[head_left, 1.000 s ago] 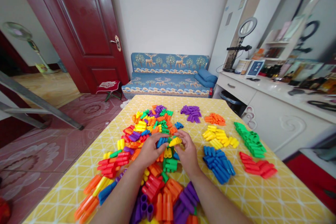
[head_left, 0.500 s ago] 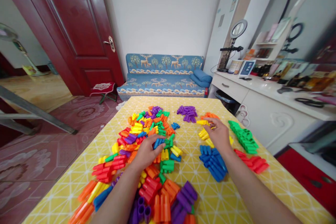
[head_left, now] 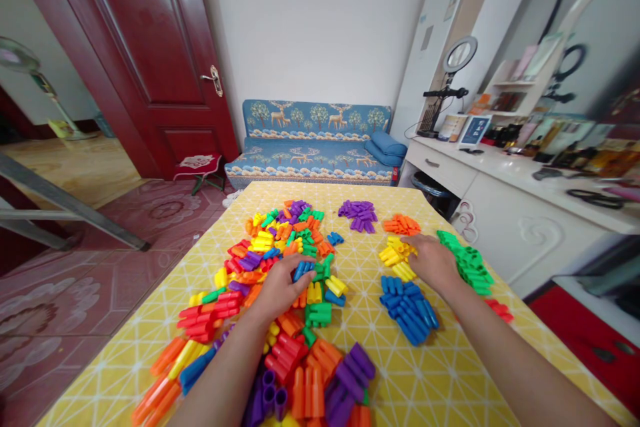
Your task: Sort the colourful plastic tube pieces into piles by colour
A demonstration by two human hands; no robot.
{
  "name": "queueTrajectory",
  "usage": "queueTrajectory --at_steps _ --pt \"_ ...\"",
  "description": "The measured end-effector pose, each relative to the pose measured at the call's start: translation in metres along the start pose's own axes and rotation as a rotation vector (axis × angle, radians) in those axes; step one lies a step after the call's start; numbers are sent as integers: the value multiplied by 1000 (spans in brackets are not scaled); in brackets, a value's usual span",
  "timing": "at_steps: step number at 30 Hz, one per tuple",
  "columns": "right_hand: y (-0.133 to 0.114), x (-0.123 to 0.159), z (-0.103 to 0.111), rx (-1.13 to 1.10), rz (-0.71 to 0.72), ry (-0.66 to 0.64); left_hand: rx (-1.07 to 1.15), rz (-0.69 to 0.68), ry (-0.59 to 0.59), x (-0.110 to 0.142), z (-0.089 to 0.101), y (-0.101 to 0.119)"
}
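A big mixed heap of plastic peg blocks (head_left: 280, 260) in many colours covers the left and middle of the yellow tablecloth (head_left: 450, 373). My left hand (head_left: 277, 290) rests on the heap with its fingers curled over a blue block (head_left: 303, 270). To the right lie sorted piles: purple (head_left: 358, 215), orange (head_left: 401, 224), yellow (head_left: 395, 257), blue (head_left: 410, 307), green (head_left: 467, 261) and red (head_left: 500, 310). My right hand (head_left: 434, 261) lies palm down over the yellow pile's right side, fingers together and flat, nothing visible in it.
A white dresser (head_left: 520, 213) with a ring light (head_left: 457, 57), bottles and a mirror stands close on the right. Beyond the table are a blue sofa (head_left: 313, 143), a small red stool (head_left: 197, 167) and a dark red door (head_left: 145, 53). A metal ladder (head_left: 60, 210) lies at left.
My right hand carried a yellow block from the heap to the yellow pile and now rests flat there without it. My left hand stayed on the heap at the blue block.
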State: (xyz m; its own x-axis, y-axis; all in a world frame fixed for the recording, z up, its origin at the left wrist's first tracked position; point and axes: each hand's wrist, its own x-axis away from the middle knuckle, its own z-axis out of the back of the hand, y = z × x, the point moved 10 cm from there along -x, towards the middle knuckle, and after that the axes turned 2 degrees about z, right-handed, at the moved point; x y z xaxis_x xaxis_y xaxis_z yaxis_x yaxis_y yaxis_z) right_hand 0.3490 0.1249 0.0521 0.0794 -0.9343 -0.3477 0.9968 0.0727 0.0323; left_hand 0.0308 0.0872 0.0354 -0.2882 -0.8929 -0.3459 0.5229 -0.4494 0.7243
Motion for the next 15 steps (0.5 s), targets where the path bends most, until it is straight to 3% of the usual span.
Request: queueTrajectory --at_steps 10,15 --pt "-33 1 21 16 -35 -56 9 9 2 0 0 1" --pt "-83 15 29 -272 62 1 10 3 5 0 0 0"
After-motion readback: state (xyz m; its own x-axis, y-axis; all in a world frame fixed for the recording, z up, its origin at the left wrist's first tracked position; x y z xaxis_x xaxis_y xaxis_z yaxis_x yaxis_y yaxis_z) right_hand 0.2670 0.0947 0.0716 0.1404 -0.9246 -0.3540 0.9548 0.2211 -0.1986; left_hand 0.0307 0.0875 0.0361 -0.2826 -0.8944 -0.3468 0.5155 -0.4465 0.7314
